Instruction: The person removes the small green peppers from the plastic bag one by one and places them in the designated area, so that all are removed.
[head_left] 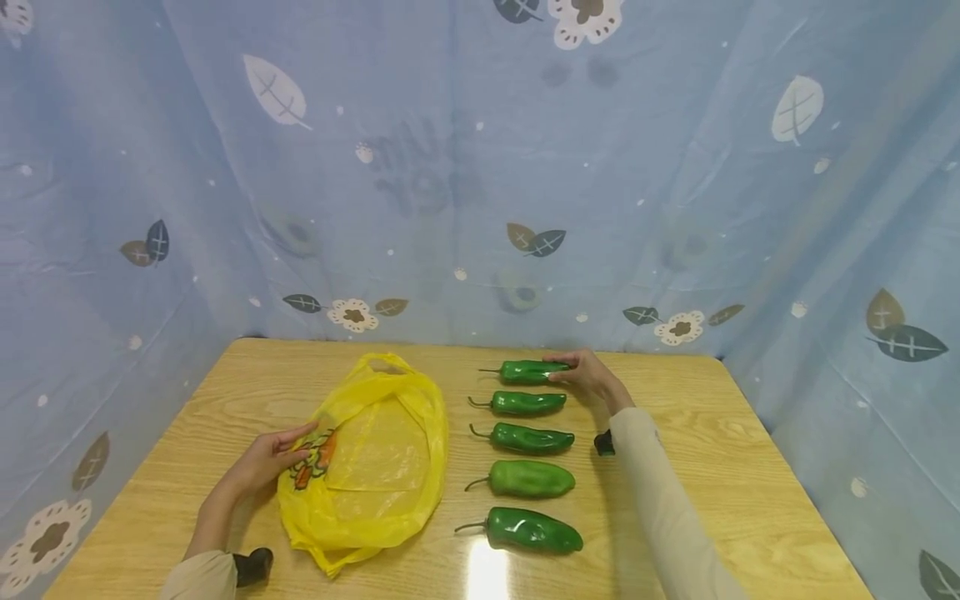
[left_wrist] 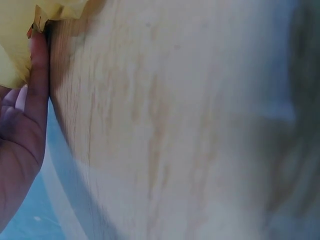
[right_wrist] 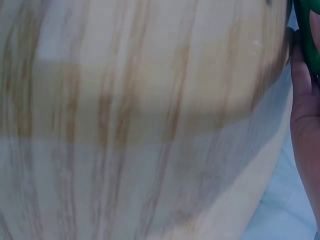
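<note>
A yellow plastic bag [head_left: 431,433] lies with its mouth spread wide on the left half of the table. My left hand [head_left: 262,460] holds the bag's left side near a printed orange and green picture; the left wrist view catches that hand [left_wrist: 25,115] at the bag's crumpled edge [left_wrist: 15,50]. Right of the bag, several green peppers form a column, stems pointing left. My right hand [head_left: 592,377] grips the blunt right end of the farthest pepper [head_left: 521,372], which lies at the top of the column. Only a bit of that pepper [right_wrist: 306,37] shows in the right wrist view.
Below the held pepper lie a second pepper [head_left: 528,403], a third [head_left: 532,438], a lighter green one [head_left: 532,479] and the nearest one [head_left: 534,531]. A blue patterned curtain [head_left: 465,183] encloses the wooden table [head_left: 720,467] at the back and sides.
</note>
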